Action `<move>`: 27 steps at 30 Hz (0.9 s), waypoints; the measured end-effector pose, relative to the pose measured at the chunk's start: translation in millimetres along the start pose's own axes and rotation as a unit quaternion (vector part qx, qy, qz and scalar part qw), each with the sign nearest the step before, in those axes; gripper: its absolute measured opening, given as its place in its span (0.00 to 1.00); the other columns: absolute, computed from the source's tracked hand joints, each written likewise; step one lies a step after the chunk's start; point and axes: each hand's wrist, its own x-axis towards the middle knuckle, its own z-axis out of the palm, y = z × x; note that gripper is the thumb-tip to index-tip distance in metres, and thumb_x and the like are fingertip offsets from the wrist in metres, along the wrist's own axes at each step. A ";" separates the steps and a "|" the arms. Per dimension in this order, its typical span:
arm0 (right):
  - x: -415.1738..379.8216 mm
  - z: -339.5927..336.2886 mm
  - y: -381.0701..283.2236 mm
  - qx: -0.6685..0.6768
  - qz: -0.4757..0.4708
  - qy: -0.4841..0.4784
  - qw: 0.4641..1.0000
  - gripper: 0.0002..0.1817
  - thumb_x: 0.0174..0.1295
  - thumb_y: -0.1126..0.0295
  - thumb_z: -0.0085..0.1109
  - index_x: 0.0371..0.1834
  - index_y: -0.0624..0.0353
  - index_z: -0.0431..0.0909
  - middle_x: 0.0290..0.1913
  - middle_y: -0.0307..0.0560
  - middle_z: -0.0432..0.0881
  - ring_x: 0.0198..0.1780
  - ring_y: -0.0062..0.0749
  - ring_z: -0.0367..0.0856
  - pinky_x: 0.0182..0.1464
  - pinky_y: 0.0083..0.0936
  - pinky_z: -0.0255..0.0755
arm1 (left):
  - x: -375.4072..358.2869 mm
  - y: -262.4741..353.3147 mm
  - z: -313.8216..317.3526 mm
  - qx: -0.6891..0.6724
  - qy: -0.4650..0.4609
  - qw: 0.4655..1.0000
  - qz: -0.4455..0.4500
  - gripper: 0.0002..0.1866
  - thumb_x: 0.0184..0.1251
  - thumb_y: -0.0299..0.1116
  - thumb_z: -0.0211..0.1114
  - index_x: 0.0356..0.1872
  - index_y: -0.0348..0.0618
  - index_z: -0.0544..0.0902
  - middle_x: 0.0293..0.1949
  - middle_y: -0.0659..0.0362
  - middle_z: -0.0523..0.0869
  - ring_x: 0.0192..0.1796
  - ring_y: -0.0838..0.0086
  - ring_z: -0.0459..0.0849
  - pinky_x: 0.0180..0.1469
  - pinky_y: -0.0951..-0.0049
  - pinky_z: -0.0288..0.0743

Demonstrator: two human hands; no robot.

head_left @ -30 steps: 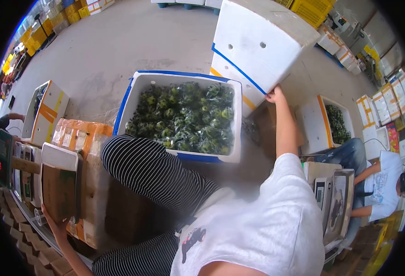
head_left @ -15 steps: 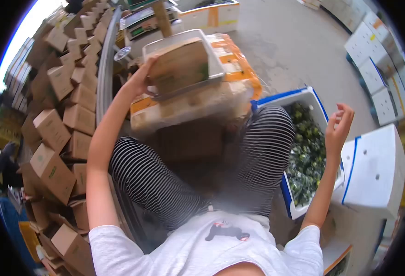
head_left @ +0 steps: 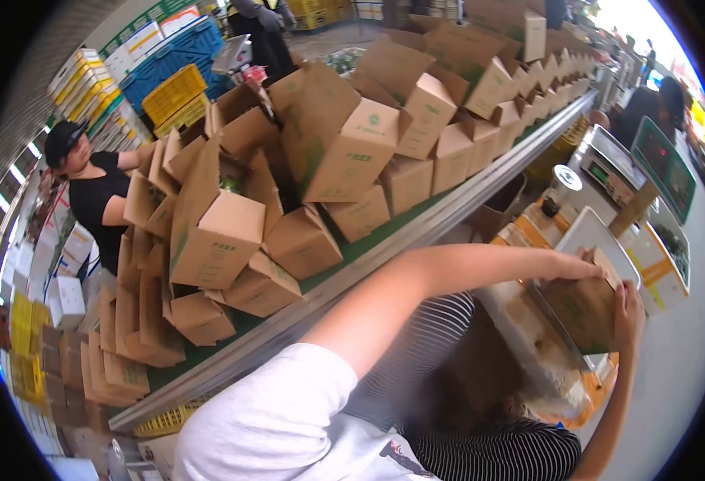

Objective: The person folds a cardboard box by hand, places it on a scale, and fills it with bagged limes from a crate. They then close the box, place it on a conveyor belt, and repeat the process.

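A brown cardboard box (head_left: 581,309) stands tilted in a pale plastic tray (head_left: 597,228) on the right. My left hand (head_left: 578,267) is closed over the box's far edge, with my arm stretched across the view. At the box's right-hand side, my right hand (head_left: 628,311) has its fingers closed over the corner. What lies inside the box is hidden from me. Under the tray is a foam block wrapped in orange and clear tape (head_left: 533,329).
A conveyor with a metal rail (head_left: 352,293) runs diagonally, crowded with open cardboard boxes (head_left: 360,148). Beyond it a co-worker in black (head_left: 100,192) reaches among the boxes. A scale (head_left: 609,164) stands past the tray, near a white foam box (head_left: 661,268).
The view has swung left toward the conveyor. My right hand, earlier raised and apart beside the foam box of greens, now grips the cardboard box. My left hand remains on it.
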 end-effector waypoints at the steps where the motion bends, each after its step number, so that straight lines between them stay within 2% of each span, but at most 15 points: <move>1: -0.9 3.4 10.2 0.036 -0.020 0.011 0.999 0.21 0.73 0.55 0.42 0.47 0.62 0.76 0.39 0.62 0.80 0.45 0.54 0.79 0.48 0.42 0.70 | -13.2 8.7 2.2 0.001 -0.005 1.000 -0.024 0.60 0.53 0.69 0.64 0.76 0.43 0.45 0.74 0.42 0.57 0.76 0.54 0.56 0.73 0.56 0.52; 4: -2.4 -0.8 20.1 0.123 -0.035 0.016 0.992 0.20 0.74 0.57 0.41 0.46 0.64 0.75 0.39 0.59 0.79 0.43 0.50 0.78 0.48 0.38 0.69 | -18.9 13.3 10.5 -0.011 -0.002 0.998 -0.061 0.60 0.52 0.68 0.64 0.77 0.48 0.42 0.73 0.41 0.58 0.76 0.51 0.55 0.72 0.50 0.51; 7: -11.0 7.6 43.5 0.174 -0.032 0.025 0.984 0.19 0.75 0.58 0.41 0.48 0.64 0.74 0.40 0.57 0.79 0.44 0.46 0.77 0.51 0.35 0.69 | -39.4 23.4 16.3 -0.076 -0.049 0.995 -0.045 0.61 0.48 0.67 0.67 0.77 0.54 0.41 0.72 0.39 0.57 0.75 0.48 0.55 0.71 0.48 0.54; 10: -19.2 -2.1 59.0 0.165 -0.021 0.013 0.986 0.19 0.75 0.59 0.40 0.51 0.64 0.74 0.44 0.55 0.80 0.45 0.43 0.78 0.53 0.34 0.69 | -36.5 18.9 36.4 -0.061 0.020 0.994 -0.083 0.62 0.42 0.65 0.71 0.76 0.59 0.44 0.70 0.37 0.56 0.73 0.45 0.57 0.68 0.47 0.59; 15: -10.9 -1.7 63.5 0.170 -0.008 -0.007 0.985 0.19 0.75 0.59 0.41 0.52 0.64 0.75 0.46 0.54 0.81 0.47 0.40 0.78 0.54 0.33 0.69 | -48.7 19.4 33.9 -0.106 0.061 0.989 -0.079 0.59 0.37 0.59 0.76 0.73 0.61 0.51 0.67 0.38 0.55 0.70 0.43 0.58 0.66 0.46 0.63; 18: -9.8 -3.7 34.3 0.200 -0.023 0.075 0.977 0.20 0.75 0.60 0.40 0.55 0.63 0.75 0.47 0.52 0.81 0.47 0.40 0.79 0.55 0.31 0.69 | -54.4 20.7 25.4 -0.119 0.084 0.988 -0.059 0.58 0.36 0.56 0.77 0.72 0.60 0.53 0.66 0.38 0.56 0.70 0.43 0.58 0.65 0.45 0.64; 22: -8.3 4.2 57.0 0.248 0.079 0.269 0.927 0.20 0.74 0.62 0.37 0.59 0.62 0.72 0.52 0.51 0.78 0.51 0.41 0.77 0.58 0.32 0.69 | -82.0 37.2 0.5 -0.135 0.156 0.978 -0.012 0.55 0.37 0.55 0.76 0.70 0.57 0.55 0.66 0.40 0.58 0.70 0.46 0.59 0.64 0.46 0.65; 24: -15.4 16.9 55.2 0.280 0.113 0.354 0.885 0.20 0.73 0.63 0.36 0.60 0.62 0.71 0.54 0.51 0.76 0.53 0.41 0.76 0.59 0.34 0.68 | -104.7 41.6 -19.8 -0.286 0.107 0.949 0.084 0.53 0.40 0.54 0.76 0.69 0.55 0.56 0.64 0.44 0.63 0.67 0.50 0.65 0.62 0.48 0.67; 25: -27.5 26.4 18.1 0.321 0.160 0.350 0.865 0.20 0.73 0.64 0.35 0.59 0.65 0.70 0.54 0.52 0.75 0.56 0.40 0.74 0.60 0.37 0.68 | -126.9 49.3 -29.6 -0.321 0.117 0.933 0.116 0.52 0.43 0.55 0.75 0.69 0.55 0.56 0.62 0.46 0.65 0.65 0.52 0.67 0.60 0.48 0.69; 26: -42.7 52.0 35.3 0.202 0.067 0.282 0.936 0.17 0.72 0.70 0.40 0.56 0.69 0.71 0.53 0.54 0.76 0.54 0.40 0.75 0.60 0.35 0.67 | -156.8 61.0 -36.1 -0.355 0.124 0.915 0.149 0.51 0.46 0.56 0.74 0.69 0.54 0.55 0.61 0.47 0.68 0.64 0.54 0.69 0.58 0.48 0.70; 27: -56.9 73.3 22.0 0.167 0.005 0.219 0.961 0.15 0.69 0.74 0.44 0.56 0.67 0.71 0.51 0.52 0.76 0.53 0.41 0.75 0.58 0.36 0.67 | -198.1 75.8 -43.2 -0.354 0.185 0.910 0.113 0.47 0.51 0.60 0.71 0.67 0.50 0.59 0.57 0.48 0.72 0.61 0.56 0.73 0.54 0.43 0.73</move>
